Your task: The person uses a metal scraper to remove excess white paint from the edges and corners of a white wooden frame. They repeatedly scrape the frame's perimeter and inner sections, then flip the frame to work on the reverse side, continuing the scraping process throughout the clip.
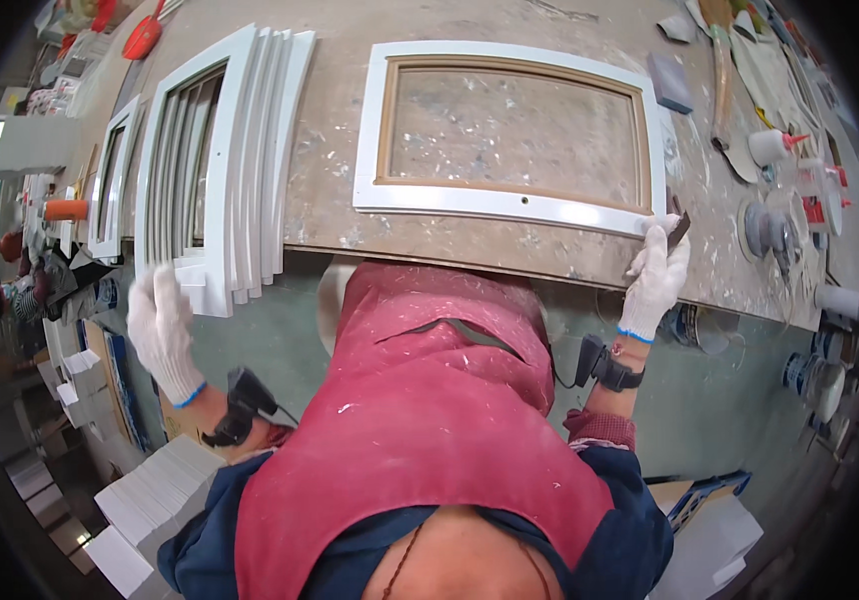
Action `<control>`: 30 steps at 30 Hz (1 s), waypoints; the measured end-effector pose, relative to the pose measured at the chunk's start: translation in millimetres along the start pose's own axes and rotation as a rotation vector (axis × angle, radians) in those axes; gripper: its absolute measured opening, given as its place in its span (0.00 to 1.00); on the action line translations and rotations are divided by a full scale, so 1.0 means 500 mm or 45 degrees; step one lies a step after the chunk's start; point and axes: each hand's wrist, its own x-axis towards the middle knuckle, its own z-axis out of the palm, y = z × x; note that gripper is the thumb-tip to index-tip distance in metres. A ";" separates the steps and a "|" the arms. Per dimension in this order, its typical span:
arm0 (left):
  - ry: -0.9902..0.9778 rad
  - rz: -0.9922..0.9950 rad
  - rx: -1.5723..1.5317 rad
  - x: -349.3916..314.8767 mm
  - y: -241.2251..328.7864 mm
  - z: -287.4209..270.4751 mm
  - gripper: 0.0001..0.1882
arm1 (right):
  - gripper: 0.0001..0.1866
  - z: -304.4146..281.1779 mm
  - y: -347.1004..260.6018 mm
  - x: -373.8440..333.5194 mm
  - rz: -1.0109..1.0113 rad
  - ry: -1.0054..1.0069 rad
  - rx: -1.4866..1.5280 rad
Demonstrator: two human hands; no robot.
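Here, a paint-flecked workbench (325,150) carries a stack of white frames (250,150) at left and, near its front edge, one flat white frame (450,197) with brown inner edging. The gloved left hand (162,325) has fingers extended beside the stack, grasping nothing; whether it touches cannot be told. The gloved right hand (657,275), at the single frame's near right corner, closes around a slim dark tool (679,232). Far right, a pale bottle (815,190) bears red marking too small to read.
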 end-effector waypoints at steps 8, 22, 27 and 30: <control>-1.102 1.483 0.138 -0.153 0.219 0.427 0.27 | 0.29 -0.050 0.035 0.009 -0.280 0.158 -0.572; -1.120 1.759 0.392 -0.202 0.214 0.545 0.33 | 0.17 -0.076 0.020 -0.178 0.360 -0.001 0.068; -1.154 1.812 0.499 -0.173 0.193 0.485 0.36 | 0.19 -0.083 0.031 -0.210 0.507 0.013 0.038; -1.162 1.838 0.574 -0.167 0.183 0.463 0.36 | 0.17 -0.097 0.051 -0.211 0.439 0.004 0.105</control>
